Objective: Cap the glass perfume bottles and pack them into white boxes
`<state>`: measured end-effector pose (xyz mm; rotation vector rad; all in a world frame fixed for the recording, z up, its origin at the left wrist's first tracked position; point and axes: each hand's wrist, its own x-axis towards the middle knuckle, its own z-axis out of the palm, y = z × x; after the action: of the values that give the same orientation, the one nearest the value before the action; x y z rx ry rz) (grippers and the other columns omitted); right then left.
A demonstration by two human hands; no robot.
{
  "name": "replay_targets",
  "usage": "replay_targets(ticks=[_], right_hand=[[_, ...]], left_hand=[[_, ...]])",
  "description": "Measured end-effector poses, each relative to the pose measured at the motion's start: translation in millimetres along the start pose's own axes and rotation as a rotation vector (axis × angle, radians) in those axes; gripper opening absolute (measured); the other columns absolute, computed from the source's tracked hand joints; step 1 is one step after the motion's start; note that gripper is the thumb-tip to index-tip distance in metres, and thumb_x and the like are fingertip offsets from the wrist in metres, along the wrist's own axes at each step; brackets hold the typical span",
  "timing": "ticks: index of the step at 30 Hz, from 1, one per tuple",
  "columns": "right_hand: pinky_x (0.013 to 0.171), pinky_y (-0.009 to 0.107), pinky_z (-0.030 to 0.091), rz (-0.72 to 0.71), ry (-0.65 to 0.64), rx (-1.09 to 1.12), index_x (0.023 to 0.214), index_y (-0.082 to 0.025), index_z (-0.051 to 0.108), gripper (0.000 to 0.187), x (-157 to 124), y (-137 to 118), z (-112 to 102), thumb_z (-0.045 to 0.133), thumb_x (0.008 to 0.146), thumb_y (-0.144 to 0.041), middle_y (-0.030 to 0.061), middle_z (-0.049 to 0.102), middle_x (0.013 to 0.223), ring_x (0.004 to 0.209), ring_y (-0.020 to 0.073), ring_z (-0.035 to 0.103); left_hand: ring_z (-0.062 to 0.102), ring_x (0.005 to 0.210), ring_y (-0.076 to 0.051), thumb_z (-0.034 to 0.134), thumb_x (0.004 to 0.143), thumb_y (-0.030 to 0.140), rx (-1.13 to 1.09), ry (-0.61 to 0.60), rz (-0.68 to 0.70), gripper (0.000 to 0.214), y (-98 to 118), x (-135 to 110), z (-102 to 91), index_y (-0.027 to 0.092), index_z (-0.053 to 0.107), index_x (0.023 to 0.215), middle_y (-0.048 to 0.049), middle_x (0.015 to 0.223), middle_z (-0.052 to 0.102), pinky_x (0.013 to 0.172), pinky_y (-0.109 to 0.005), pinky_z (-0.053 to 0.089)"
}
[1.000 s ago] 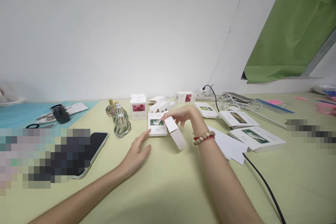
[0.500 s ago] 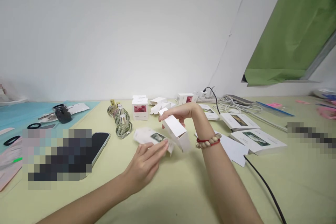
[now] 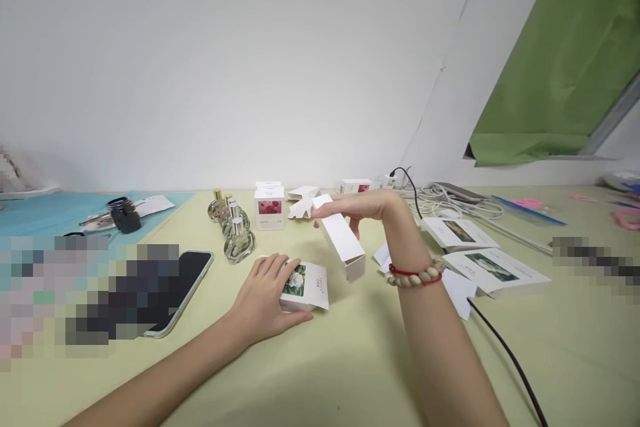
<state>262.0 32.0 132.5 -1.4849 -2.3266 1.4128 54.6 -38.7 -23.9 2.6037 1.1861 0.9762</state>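
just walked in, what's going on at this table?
A person is working with small perfume cartons at a pale green table. The left hand grips a flower-print box lying flat on the table. The right hand holds a plain white carton by its top end, tilted, open flap up, lower end close to the flower-print box. Glass perfume bottles and a phone sit to the left, flat printed cartons to the right.
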Motion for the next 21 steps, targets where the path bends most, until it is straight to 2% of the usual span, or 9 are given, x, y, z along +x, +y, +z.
replay_targets(ticks=[2, 4, 8, 11, 14, 16, 18, 21], right_hand=[[0.052, 0.018, 0.047, -0.126, 0.096, 0.019, 0.110, -0.023, 0.048, 0.053, -1.8, -2.2, 0.6, 0.055, 0.069, -0.056, 0.0075, 0.053, 0.106, 0.087, 0.0171, 0.054], [0.054, 0.018, 0.048, -0.254, 0.187, 0.055, 0.109, -0.025, 0.046, 0.048, -2.2, -5.5, 2.2, 0.053, 0.072, -0.054, 0.0059, 0.053, 0.106, 0.089, 0.0164, 0.054], [0.054, 0.019, 0.049, -0.487, 0.339, 0.174, 0.108, -0.027, 0.042, 0.044, 1.2, -13.0, 6.4, 0.053, 0.073, -0.051, 0.0035, 0.051, 0.105, 0.085, 0.0141, 0.053], [0.054, 0.021, 0.051, -0.627, 0.444, 0.282, 0.105, -0.026, 0.043, 0.043, 5.4, -17.9, 8.5, 0.054, 0.072, -0.051, 0.0037, 0.049, 0.103, 0.085, 0.0139, 0.052], [0.055, 0.023, 0.052, -0.691, 0.531, 0.349, 0.099, -0.022, 0.046, 0.043, 8.9, -22.5, 10.0, 0.056, 0.069, -0.051, 0.0056, 0.049, 0.100, 0.086, 0.0151, 0.050], [0.056, 0.024, 0.053, -0.723, 0.574, 0.394, 0.095, -0.020, 0.046, 0.044, 10.5, -25.7, 11.6, 0.055, 0.068, -0.054, 0.0063, 0.050, 0.096, 0.085, 0.0156, 0.050], [0.056, 0.025, 0.053, -0.751, 0.583, 0.443, 0.091, -0.019, 0.046, 0.044, 12.0, -29.0, 14.1, 0.051, 0.069, -0.058, 0.0060, 0.050, 0.091, 0.083, 0.0154, 0.050], [0.052, 0.025, 0.052, -0.734, 0.551, 0.456, 0.086, -0.020, 0.046, 0.045, 14.8, -33.5, 19.2, 0.046, 0.070, -0.061, 0.0052, 0.049, 0.088, 0.077, 0.0150, 0.051]], left_hand=[[0.043, 0.109, -0.032, 0.062, 0.062, 0.056, -0.014, -0.039, -0.017, 0.069, 1.2, 1.2, -4.3, 0.025, 0.045, 0.122, -0.0107, 0.117, 0.051, 0.094, -0.045, 0.028], [0.043, 0.109, -0.030, 0.062, 0.064, 0.052, -0.049, -0.016, -0.030, 0.067, 3.0, 2.0, -8.2, 0.024, 0.044, 0.123, -0.0099, 0.118, 0.051, 0.093, -0.044, 0.030], [0.043, 0.110, -0.025, 0.058, 0.071, 0.043, -0.238, 0.125, -0.148, 0.060, 3.0, 1.7, -8.3, 0.022, 0.040, 0.124, -0.0088, 0.122, 0.048, 0.093, -0.040, 0.033], [0.048, 0.106, -0.025, 0.052, 0.075, 0.047, -0.489, 0.225, -0.326, 0.056, -0.4, 0.8, -2.5, 0.020, 0.040, 0.123, -0.0100, 0.119, 0.050, 0.088, -0.038, 0.038], [0.054, 0.098, -0.026, 0.042, 0.076, 0.058, -0.801, 0.324, -0.564, 0.060, -2.5, 1.4, 2.1, 0.015, 0.044, 0.117, -0.0129, 0.111, 0.056, 0.081, -0.037, 0.043], [0.056, 0.096, -0.027, 0.040, 0.075, 0.064, -0.968, 0.359, -0.661, 0.065, -1.6, 2.9, 2.4, 0.013, 0.044, 0.116, -0.0143, 0.109, 0.057, 0.079, -0.037, 0.044], [0.055, 0.098, -0.027, 0.041, 0.073, 0.065, -1.037, 0.378, -0.686, 0.069, 0.7, 4.4, 1.2, 0.012, 0.042, 0.117, -0.0150, 0.111, 0.056, 0.081, -0.037, 0.044], [0.053, 0.101, -0.027, 0.042, 0.072, 0.065, -1.006, 0.380, -0.614, 0.070, 3.5, 4.9, 0.0, 0.012, 0.041, 0.117, -0.0150, 0.114, 0.054, 0.085, -0.037, 0.042]])
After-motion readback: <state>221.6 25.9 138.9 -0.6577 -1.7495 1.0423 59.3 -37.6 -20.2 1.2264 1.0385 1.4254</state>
